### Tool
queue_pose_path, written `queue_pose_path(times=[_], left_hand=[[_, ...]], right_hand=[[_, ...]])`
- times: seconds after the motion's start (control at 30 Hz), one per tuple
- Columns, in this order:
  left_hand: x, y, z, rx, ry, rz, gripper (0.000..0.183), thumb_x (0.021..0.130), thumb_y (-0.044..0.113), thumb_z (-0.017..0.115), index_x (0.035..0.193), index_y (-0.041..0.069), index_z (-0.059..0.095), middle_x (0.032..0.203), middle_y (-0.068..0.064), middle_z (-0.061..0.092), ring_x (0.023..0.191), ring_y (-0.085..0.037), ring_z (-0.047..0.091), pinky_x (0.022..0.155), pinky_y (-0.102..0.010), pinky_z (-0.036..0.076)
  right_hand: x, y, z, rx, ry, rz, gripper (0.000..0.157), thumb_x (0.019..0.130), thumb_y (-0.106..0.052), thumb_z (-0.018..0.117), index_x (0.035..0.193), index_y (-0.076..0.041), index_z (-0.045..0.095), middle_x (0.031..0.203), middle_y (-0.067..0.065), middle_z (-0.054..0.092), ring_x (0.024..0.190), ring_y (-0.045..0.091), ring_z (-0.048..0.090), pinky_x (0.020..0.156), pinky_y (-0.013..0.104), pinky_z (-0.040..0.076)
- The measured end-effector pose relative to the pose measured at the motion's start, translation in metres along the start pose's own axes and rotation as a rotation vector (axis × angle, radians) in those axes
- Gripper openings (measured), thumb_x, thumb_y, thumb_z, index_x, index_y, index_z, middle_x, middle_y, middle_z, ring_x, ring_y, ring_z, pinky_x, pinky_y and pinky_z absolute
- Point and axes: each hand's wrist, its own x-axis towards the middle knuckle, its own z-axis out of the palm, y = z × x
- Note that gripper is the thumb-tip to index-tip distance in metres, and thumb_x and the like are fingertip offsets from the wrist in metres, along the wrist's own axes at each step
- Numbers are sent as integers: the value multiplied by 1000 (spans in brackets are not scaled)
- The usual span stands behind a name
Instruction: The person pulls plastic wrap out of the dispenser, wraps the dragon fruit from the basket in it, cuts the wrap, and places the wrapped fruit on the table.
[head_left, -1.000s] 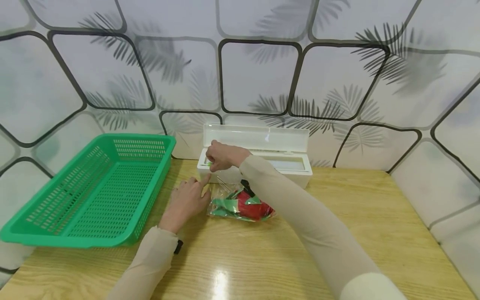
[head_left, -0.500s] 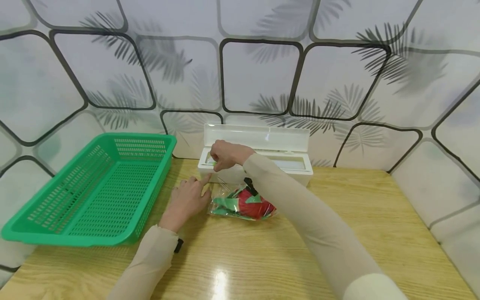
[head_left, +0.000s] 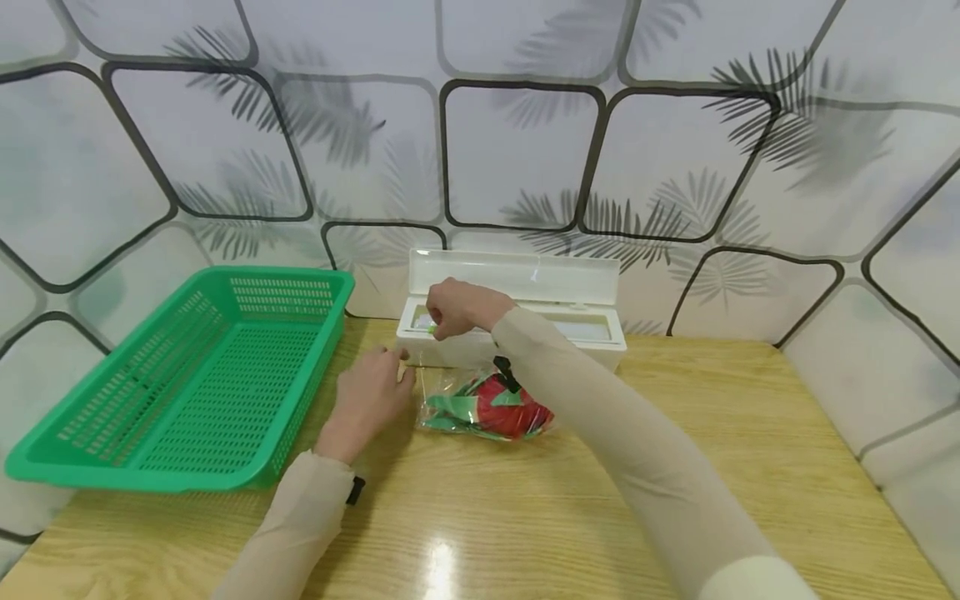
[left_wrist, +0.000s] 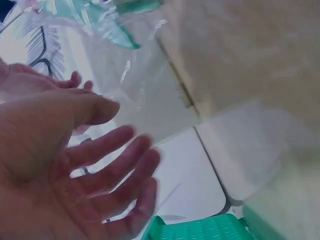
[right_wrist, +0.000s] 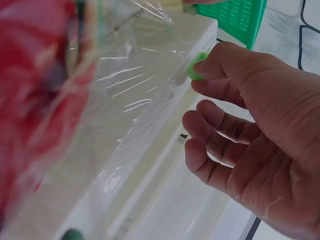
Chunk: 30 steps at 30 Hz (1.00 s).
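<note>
A long white plastic-wrap dispenser (head_left: 442, 354) stands against the wall with its lid (head_left: 513, 277) up. On its front rim, my right hand (head_left: 465, 307) pinches a small green slide cutter (right_wrist: 196, 67) between thumb and index finger. Clear film (right_wrist: 125, 95) spreads over the front of the box in the right wrist view. Before the dispenser lies a red and green bundle (head_left: 513, 408) in clear plastic, partly hidden by my right forearm. My left hand (head_left: 367, 400) hovers by the box's left front corner, fingers loosely bent and holding nothing.
A green perforated basket (head_left: 258, 450) stands at the left of the wooden table (head_left: 487, 517). Behind the dispenser rises a patterned wall (head_left: 521, 158), which also closes in the right side.
My right hand has slid a little to the right along the dispenser's rim with the green slide cutter. My left hand's fingertips have drawn back slightly from the box corner.
</note>
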Motion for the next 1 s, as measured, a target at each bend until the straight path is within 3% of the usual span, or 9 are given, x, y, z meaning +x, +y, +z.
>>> queue_pose_path(times=[0.1, 0.17, 0.3, 0.4, 0.47, 0.63, 0.8, 1.0], left_hand=[[9, 1, -2, -59, 131, 24, 32, 98, 24, 65, 123, 3, 66, 116, -22, 68, 94, -42, 67, 67, -53, 56], [17, 1, -3, -72, 154, 42, 40, 98, 27, 67, 131, 5, 63, 129, -26, 61, 106, -47, 62, 76, -58, 55], [31, 2, -3, -97, 27, 43, 51, 100, 34, 66, 146, 15, 53, 151, -32, 37, 129, -57, 45, 93, -70, 48], [38, 1, 0, -123, -86, 28, 49, 103, 34, 61, 149, 21, 49, 157, -34, 26, 138, -58, 34, 101, -74, 41], [40, 1, 1, -138, -124, 24, 47, 105, 33, 58, 149, 22, 49, 158, -34, 24, 141, -57, 31, 105, -75, 38], [42, -4, 5, -188, -129, 17, 42, 105, 31, 57, 146, 22, 51, 156, -36, 28, 142, -57, 31, 108, -74, 36], [43, -7, 7, -202, -131, 6, 42, 105, 34, 56, 146, 23, 50, 156, -35, 29, 142, -58, 32, 106, -74, 38], [45, -8, 7, -201, -134, -12, 42, 104, 37, 57, 145, 25, 52, 157, -34, 30, 141, -58, 34, 101, -76, 41]], right_hand=[[-2, 3, 0, 7, 15, -4, 8, 91, -16, 70, 86, -10, 68, 89, 1, 64, 80, 15, 54, 73, 29, 47], [-3, 4, 0, 10, 21, -10, 11, 92, -17, 71, 96, -7, 72, 101, 4, 70, 90, 19, 61, 82, 33, 52], [-4, 5, 0, 21, 18, -23, 16, 92, -16, 70, 102, -5, 75, 109, 8, 74, 100, 25, 66, 90, 37, 55], [-3, 5, 2, 14, 29, -33, 14, 91, -15, 70, 100, -5, 76, 106, 8, 75, 100, 26, 68, 90, 36, 55], [-3, 5, 2, 3, 32, -31, 13, 91, -14, 70, 99, -5, 76, 105, 8, 76, 100, 25, 68, 91, 36, 55], [-3, 2, 3, -11, -2, -15, 14, 94, -15, 68, 101, -3, 73, 106, 10, 74, 94, 22, 66, 87, 35, 55], [-4, 2, 4, -35, -21, -28, 7, 93, -13, 66, 90, -7, 63, 103, 8, 69, 88, 18, 56, 84, 33, 50], [-6, 1, 5, -41, -28, -42, 16, 92, -12, 64, 83, -12, 51, 89, 1, 56, 87, 16, 50, 82, 29, 44]])
